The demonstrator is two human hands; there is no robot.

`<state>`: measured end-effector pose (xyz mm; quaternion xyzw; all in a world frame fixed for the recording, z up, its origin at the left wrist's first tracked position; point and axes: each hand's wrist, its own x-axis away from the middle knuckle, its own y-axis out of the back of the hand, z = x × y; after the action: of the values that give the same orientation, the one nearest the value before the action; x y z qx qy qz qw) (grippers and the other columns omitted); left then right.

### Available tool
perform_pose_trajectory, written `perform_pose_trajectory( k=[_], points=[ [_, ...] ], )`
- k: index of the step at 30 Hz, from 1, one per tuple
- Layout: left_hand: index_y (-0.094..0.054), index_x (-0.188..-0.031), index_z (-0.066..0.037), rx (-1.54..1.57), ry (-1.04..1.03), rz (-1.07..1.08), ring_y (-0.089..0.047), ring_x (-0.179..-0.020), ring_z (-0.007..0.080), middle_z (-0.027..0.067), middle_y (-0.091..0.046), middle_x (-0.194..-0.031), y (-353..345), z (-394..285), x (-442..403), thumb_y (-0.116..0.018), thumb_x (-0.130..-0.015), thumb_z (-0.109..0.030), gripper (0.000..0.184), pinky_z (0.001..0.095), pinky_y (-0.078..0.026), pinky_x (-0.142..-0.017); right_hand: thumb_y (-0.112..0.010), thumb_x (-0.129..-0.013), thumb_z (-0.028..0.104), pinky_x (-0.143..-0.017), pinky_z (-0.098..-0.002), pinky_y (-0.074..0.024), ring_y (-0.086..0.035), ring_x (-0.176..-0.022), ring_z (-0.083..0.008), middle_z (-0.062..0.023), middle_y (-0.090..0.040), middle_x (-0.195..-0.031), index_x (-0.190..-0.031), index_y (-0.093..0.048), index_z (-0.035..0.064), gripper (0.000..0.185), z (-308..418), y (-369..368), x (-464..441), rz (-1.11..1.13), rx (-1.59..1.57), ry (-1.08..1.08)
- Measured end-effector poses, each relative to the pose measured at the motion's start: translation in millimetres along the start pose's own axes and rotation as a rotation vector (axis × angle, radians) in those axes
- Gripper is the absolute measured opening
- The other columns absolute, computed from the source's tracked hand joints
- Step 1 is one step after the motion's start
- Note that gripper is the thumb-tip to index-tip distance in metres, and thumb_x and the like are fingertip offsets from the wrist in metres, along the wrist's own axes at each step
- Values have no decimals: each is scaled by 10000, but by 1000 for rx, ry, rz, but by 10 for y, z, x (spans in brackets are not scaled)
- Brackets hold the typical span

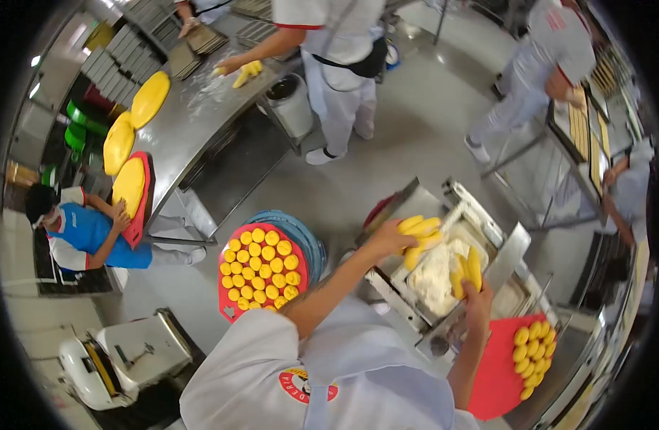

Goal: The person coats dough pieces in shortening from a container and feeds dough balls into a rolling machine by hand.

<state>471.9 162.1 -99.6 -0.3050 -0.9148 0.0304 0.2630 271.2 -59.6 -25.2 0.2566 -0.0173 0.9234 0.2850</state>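
My left hand point(391, 238) is closed around several yellow dough rolls point(422, 229), held over the far left side of a tray. My right hand point(477, 302) grips more yellow dough rolls point(473, 266) above the tray's right side. Between the hands, a heap of white flour point(438, 276) fills much of the tray, which is set in a metal machine frame point(408, 304). Right of my right arm, a red board point(498, 365) carries oval yellow dough pieces point(536, 351). The fingertips are partly hidden by the rolls.
At left, round dough balls point(261, 261) cover a red board point(232, 308) on a blue drum point(311, 247). Beyond runs a steel table point(193, 115) with large dough slabs point(150, 99). Co-workers stand at the table and beside a rack point(573, 136) at right. A white machine point(93, 369) stands lower left.
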Motion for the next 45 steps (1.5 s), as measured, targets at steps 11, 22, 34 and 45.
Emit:
perform_pose_trajectory(
  k=[11,22,34,45],
  points=[
    [-485,-1354,-42,225,-718,-923,-591,-1124,247,131,-564,-1305,3596,-2392,875,-741,-862,-247,592,415,-549,-854,-639,-961,216,-823,-457,-607,-591,-1160,-240,-102,-558,-1300,-1426,-424,56,537,2771,-4596,-813,974,-336,309],
    [-534,-1355,-50,172,-178,-906,-626,-1001,222,122,-626,-1185,3973,78,476,-632,-977,-225,428,384,-589,-816,-633,-972,354,-714,-303,-554,-647,-862,-145,-57,-660,-1040,-1345,-568,33,497,106,-3855,-1348,770,13,-40],
    [-393,-1444,9,-1219,-287,-271,-590,-1141,433,213,-642,-1208,347,2278,-1616,-830,-741,-371,911,498,-509,-937,-629,-971,193,-761,-269,-532,-631,-826,-119,-53,-661,-965,-1276,-623,25,348,-764,-758,700,-307,-161,-302],
    [-531,-1235,33,-623,232,16,-652,-908,236,141,-654,-1041,357,1274,-1246,-805,-793,-335,636,367,-528,-803,-654,-958,111,-778,-274,-539,-621,-903,-115,-57,-628,-1101,-1391,-539,51,452,-797,-1517,261,-379,-188,-82]
  ],
)
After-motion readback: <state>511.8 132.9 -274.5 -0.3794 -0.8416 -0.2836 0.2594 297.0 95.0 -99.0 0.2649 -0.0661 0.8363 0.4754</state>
